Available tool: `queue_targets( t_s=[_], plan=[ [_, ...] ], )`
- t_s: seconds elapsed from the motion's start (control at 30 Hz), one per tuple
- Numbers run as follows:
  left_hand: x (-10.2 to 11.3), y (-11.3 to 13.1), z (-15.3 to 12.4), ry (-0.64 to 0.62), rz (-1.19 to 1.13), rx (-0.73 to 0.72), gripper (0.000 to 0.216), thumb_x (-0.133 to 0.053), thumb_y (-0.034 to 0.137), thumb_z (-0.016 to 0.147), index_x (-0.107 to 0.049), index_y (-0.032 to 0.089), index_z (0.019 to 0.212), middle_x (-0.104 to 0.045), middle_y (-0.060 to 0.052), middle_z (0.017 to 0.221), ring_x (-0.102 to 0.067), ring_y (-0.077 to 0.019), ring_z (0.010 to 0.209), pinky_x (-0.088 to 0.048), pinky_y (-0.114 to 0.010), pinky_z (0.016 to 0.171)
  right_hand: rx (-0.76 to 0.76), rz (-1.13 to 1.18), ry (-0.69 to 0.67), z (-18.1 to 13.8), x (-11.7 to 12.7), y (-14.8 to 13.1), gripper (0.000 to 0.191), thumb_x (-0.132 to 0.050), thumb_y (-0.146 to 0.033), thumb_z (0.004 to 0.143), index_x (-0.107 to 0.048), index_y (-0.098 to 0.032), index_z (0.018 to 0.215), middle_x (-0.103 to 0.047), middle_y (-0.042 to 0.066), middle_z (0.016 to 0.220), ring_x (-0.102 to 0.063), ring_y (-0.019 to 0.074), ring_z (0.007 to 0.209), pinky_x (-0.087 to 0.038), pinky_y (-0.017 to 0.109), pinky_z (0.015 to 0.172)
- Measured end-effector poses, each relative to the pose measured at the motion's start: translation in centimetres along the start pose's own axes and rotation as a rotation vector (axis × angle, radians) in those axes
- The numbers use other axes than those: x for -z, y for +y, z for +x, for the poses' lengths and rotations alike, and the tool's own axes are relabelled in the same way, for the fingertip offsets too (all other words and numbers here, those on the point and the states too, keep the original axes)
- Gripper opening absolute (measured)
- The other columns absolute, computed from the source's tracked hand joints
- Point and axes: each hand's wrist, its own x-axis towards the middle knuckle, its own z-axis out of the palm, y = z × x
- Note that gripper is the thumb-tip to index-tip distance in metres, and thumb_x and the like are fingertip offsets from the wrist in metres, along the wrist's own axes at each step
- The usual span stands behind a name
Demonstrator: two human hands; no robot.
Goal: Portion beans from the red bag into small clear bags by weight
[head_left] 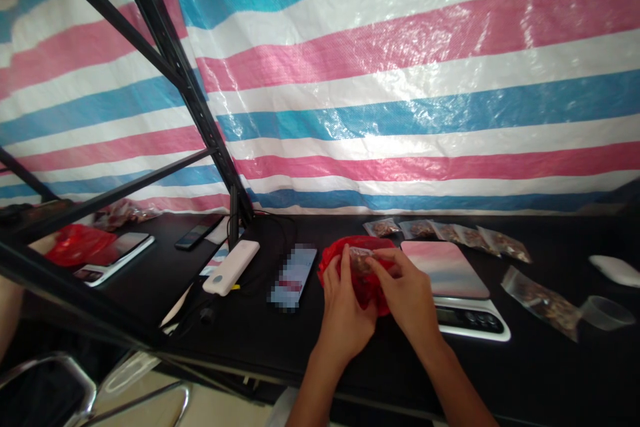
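Observation:
A red plastic bag (333, 250) lies bunched on the black table, with my hands over its near side. My left hand (347, 307) grips its left side, fingers bent at the opening. At the mouth of the red bag is a small clear plastic bag (361, 255) with brown contents. My right hand (410, 290) pinches the clear bag's right edge between thumb and fingers; the exact grip is partly hidden. Just right of the hands stands a white kitchen scale (450, 270) with a reflective plate, its display (450, 315) facing me.
Several clear bags of brown pieces (470, 237) line the back. Another filled bag (543, 300) and a clear plastic cup (605, 313) lie right, near a white mouse (615, 270). A phone (295, 277) and white power bank (233, 267) are left, beside a black metal frame (195, 107).

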Motion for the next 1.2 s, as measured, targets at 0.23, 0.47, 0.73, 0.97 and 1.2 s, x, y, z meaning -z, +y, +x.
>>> queue_targets(
  t_s=[0.23, 0.47, 0.73, 0.97, 1.2],
  plan=[
    [0.3, 1.2, 0.8, 0.204, 0.018, 0.100, 0.064, -0.070, 0.033, 0.085, -0.047, 0.015, 0.142, -0.060, -0.018, 0.131, -0.054, -0.0361, 0.127, -0.041, -0.057, 0.113, 0.077, -0.001, -0.041, -0.4, -0.9, 0.1, 0.025, -0.072, -0.051, 0.081, -0.075, -0.025, 0.082, -0.073, 0.001, 0.071, -0.064, 0.0204, 0.060, -0.050, 0.032, 0.059],
    [-0.9, 0.5, 1.4, 0.231, -0.046, 0.179, 0.049, -0.067, 0.027, 0.089, -0.055, 0.014, 0.135, -0.067, -0.018, 0.126, -0.061, -0.0343, 0.125, -0.047, -0.053, 0.107, 0.209, 0.005, -0.039, -0.4, -0.6, 0.3, 0.028, -0.067, -0.051, 0.088, -0.073, -0.024, 0.080, -0.074, 0.004, 0.087, -0.063, 0.0188, 0.068, -0.051, 0.032, 0.065],
    [-1.0, 0.3, 1.7, 0.157, 0.048, 0.076, 0.054, -0.072, 0.017, 0.085, -0.059, 0.019, 0.138, -0.069, -0.015, 0.134, -0.063, -0.0332, 0.124, -0.047, -0.054, 0.108, 0.316, -0.112, -0.075, -0.4, 0.9, -0.5, 0.022, -0.059, -0.040, 0.094, -0.072, -0.026, 0.083, -0.072, 0.003, 0.087, -0.066, 0.0201, 0.076, -0.050, 0.033, 0.074],
    [-1.1, 0.6, 1.7, 0.199, 0.087, 0.063, 0.047, -0.069, 0.021, 0.088, -0.062, 0.021, 0.135, -0.071, -0.012, 0.128, -0.064, -0.0331, 0.119, -0.048, -0.054, 0.106, 0.368, -0.243, 0.033, -0.6, 0.9, -0.4, 0.020, -0.055, -0.038, 0.095, -0.067, -0.025, 0.086, -0.071, 0.003, 0.090, -0.065, 0.0180, 0.073, -0.047, 0.030, 0.066],
    [-1.2, 0.5, 1.8, 0.224, 0.081, 0.028, 0.047, -0.067, 0.026, 0.092, -0.061, 0.021, 0.137, -0.071, -0.014, 0.130, -0.065, -0.0335, 0.119, -0.049, -0.054, 0.106, 0.319, -0.226, 0.085, -0.8, 0.9, -0.5, 0.030, -0.055, -0.049, 0.095, -0.068, -0.025, 0.083, -0.071, 0.002, 0.079, -0.065, 0.0183, 0.065, -0.046, 0.030, 0.061]
  ],
)
